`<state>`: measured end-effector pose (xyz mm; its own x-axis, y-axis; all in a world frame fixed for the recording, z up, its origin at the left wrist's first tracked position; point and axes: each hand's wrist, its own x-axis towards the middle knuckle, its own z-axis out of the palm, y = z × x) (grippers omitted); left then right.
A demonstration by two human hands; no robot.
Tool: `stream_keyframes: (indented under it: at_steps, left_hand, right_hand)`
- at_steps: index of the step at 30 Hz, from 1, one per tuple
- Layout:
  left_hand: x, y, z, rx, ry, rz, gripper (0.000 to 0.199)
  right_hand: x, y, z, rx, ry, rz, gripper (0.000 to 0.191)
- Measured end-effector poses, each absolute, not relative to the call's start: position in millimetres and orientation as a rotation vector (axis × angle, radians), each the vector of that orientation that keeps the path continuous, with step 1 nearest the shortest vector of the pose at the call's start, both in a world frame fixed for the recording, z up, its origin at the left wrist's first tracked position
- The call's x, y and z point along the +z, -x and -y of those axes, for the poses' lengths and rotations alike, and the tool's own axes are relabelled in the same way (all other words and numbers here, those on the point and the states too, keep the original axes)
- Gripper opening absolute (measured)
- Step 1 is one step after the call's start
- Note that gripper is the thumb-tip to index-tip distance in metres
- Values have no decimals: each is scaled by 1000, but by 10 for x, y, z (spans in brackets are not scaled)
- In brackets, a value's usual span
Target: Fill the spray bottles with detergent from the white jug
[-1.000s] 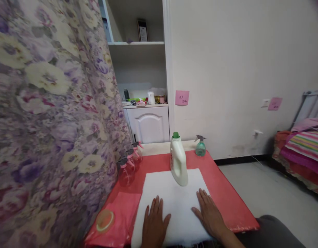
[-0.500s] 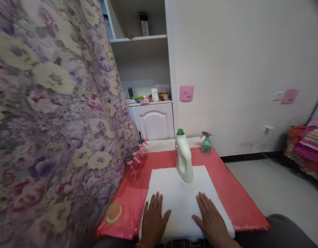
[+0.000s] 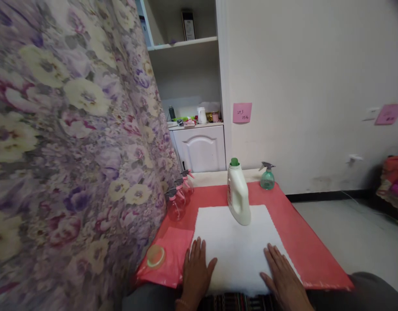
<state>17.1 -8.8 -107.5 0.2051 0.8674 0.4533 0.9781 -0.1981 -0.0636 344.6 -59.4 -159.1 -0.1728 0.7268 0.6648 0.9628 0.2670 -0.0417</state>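
Observation:
My left hand lies flat on the left front part of a white towel, fingers stretched and thumb apart. On the towel's right front edge rests my right hand, also flat and holding nothing. A pale detergent jug stands upright at the back of the towel, beyond both hands. Its neck is open at the top, with a green piece in it. Left of my left hand, a roll of tape lies on a folded pink plastic sheet.
Several clear spray bottles with pink tops line the left edge of the red-covered table. A green spray bottle stands at the back right. A floral curtain hangs close on the left. Behind is a white cabinet.
The view has turned slightly, so the scene sits further right and left of the curtain shows more. My right hand has slid a little outward toward the towel's right edge; my left stays flat.

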Motion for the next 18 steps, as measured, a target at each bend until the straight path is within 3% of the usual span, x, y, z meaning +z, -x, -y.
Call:
stream_keyframes:
  at_steps: [18]
  left_hand:
    - [-1129, -300, 221, -443, 2164, 1528, 57]
  right_hand:
    - [-1536, -3298, 604, -430, 1339, 2079, 74]
